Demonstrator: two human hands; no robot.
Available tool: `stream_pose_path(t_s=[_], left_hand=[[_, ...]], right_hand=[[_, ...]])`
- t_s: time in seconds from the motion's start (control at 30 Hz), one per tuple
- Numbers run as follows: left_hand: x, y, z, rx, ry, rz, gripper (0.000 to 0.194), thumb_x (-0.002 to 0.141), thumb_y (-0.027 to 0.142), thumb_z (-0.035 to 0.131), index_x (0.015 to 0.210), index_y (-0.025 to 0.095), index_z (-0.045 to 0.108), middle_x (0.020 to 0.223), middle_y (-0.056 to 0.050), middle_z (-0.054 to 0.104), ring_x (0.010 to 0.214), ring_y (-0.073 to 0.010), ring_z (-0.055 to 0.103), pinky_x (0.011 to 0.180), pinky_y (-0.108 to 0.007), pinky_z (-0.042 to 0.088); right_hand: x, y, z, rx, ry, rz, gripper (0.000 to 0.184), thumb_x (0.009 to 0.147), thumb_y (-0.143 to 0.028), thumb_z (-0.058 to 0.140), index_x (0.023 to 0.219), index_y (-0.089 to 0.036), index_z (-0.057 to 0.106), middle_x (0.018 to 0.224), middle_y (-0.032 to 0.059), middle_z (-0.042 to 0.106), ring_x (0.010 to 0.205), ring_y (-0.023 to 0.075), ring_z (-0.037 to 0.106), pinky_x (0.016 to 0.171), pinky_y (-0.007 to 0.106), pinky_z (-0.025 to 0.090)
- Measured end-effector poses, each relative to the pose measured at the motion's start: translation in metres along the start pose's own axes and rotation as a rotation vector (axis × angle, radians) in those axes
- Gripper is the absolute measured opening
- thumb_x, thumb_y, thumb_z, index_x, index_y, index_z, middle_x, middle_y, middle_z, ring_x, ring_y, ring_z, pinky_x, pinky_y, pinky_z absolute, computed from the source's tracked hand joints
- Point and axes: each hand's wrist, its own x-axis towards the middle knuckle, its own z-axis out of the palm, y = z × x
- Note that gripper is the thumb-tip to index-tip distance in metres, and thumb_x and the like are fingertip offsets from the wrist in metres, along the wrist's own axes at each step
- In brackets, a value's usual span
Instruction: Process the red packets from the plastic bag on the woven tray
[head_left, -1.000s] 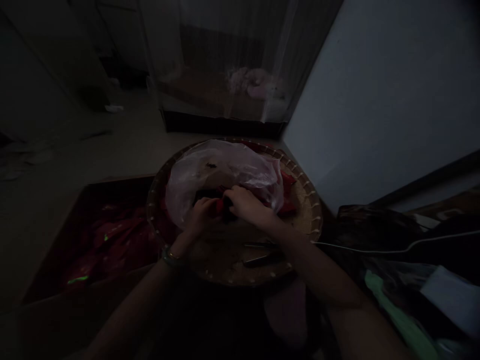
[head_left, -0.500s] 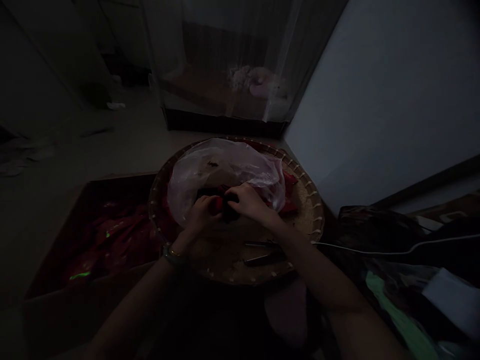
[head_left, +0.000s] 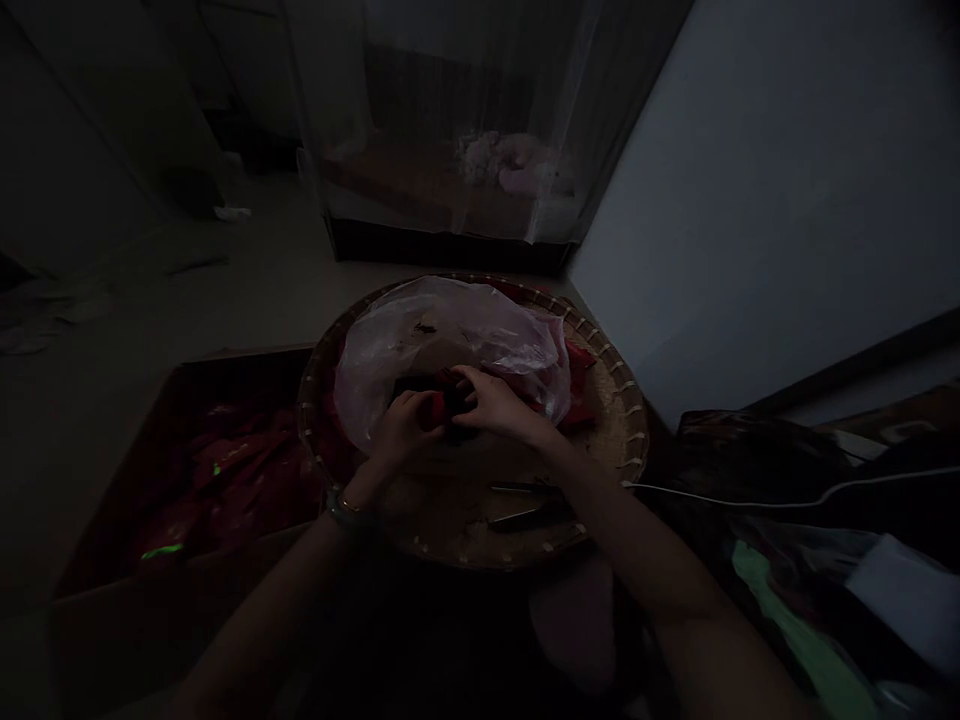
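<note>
My left hand (head_left: pixel 405 430), with a bracelet at its wrist, is closed around a small red piece (head_left: pixel 435 408), possibly a pouch; the dim light hides its exact kind. Close beside it, my right hand (head_left: pixel 491 405) has its fingers bent inward over dark stuff at the mouth of a clear plastic bag (head_left: pixel 465 315). What those fingers hold, if anything, cannot be made out. Both hands are above a round woven bamboo tray (head_left: pixel 636 425). Two slim dark tools (head_left: pixel 525 517) lie on the tray near my right forearm. Red pieces (head_left: pixel 579 412) stick out from under the bag's right side.
At the left stands a cardboard box (head_left: pixel 112 580) with many red packets (head_left: pixel 247 455) inside. A white wall (head_left: pixel 787 180) rises at the right, above dark bags and a pale cord (head_left: pixel 750 502). Behind the tray hangs a sheer curtain (head_left: pixel 450 120).
My right hand's fingers have shifted slightly and lifted a little at the bag's mouth. My left hand stays put with the red piece.
</note>
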Motion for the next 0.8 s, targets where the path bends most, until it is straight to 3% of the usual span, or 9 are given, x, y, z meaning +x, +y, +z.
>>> stream_pose_path(t_s=[0.13,0.3,0.43,0.57,0.67,0.8], left_hand=[[-0.001,-0.001,0.001,0.020,0.009,0.000,0.046,0.066,0.027,0.070,0.109,0.021,0.057,0.100,-0.004,0.059,0.088,-0.0196,0.059,0.076,-0.031,0.049],[-0.002,-0.002,0.002,0.008,0.020,0.017,0.047,0.066,0.029,0.071,0.110,0.021,0.057,0.099,-0.005,0.058,0.088,-0.0188,0.058,0.075,-0.031,0.049],[-0.001,-0.003,0.002,0.025,0.007,0.022,0.047,0.065,0.028,0.072,0.109,0.021,0.057,0.099,-0.005,0.058,0.087,-0.0189,0.058,0.073,-0.030,0.049],[0.000,-0.004,0.002,0.039,-0.007,0.032,0.048,0.065,0.028,0.071,0.110,0.021,0.057,0.099,-0.005,0.058,0.088,-0.0198,0.059,0.074,-0.031,0.049],[-0.001,-0.003,0.002,0.041,0.003,0.019,0.048,0.066,0.029,0.071,0.111,0.021,0.056,0.101,-0.005,0.058,0.090,-0.0205,0.058,0.075,-0.031,0.049],[-0.001,-0.001,0.001,0.028,-0.003,-0.004,0.048,0.066,0.032,0.071,0.111,0.021,0.057,0.101,-0.005,0.058,0.088,-0.0202,0.058,0.074,-0.032,0.049]], right_hand=[[0.001,0.001,-0.002,-0.031,0.007,0.008,0.043,0.064,-0.009,0.064,0.107,-0.013,0.062,0.098,0.0049,0.066,0.075,0.0122,0.060,0.069,0.024,0.047],[-0.001,-0.015,-0.004,-0.130,0.077,0.005,0.035,0.069,-0.005,0.057,0.101,-0.017,0.066,0.095,0.0036,0.069,0.080,0.0141,0.063,0.074,0.025,0.048],[-0.001,-0.029,-0.002,-0.274,-0.003,0.004,0.028,0.077,-0.008,0.052,0.096,-0.018,0.070,0.099,0.0063,0.070,0.092,0.0182,0.064,0.086,0.028,0.045],[0.000,-0.029,-0.001,-0.301,-0.107,0.036,0.028,0.081,-0.012,0.049,0.100,-0.020,0.069,0.100,0.0062,0.070,0.093,0.0193,0.064,0.084,0.028,0.045],[-0.001,-0.022,-0.005,-0.254,-0.090,-0.008,0.028,0.078,-0.012,0.055,0.103,-0.018,0.067,0.103,0.0070,0.067,0.094,0.0178,0.062,0.084,0.029,0.045],[-0.003,-0.013,-0.007,-0.211,0.001,-0.034,0.057,0.066,-0.016,0.071,0.120,-0.013,0.054,0.118,0.0134,0.055,0.106,0.0204,0.054,0.089,0.034,0.044]])
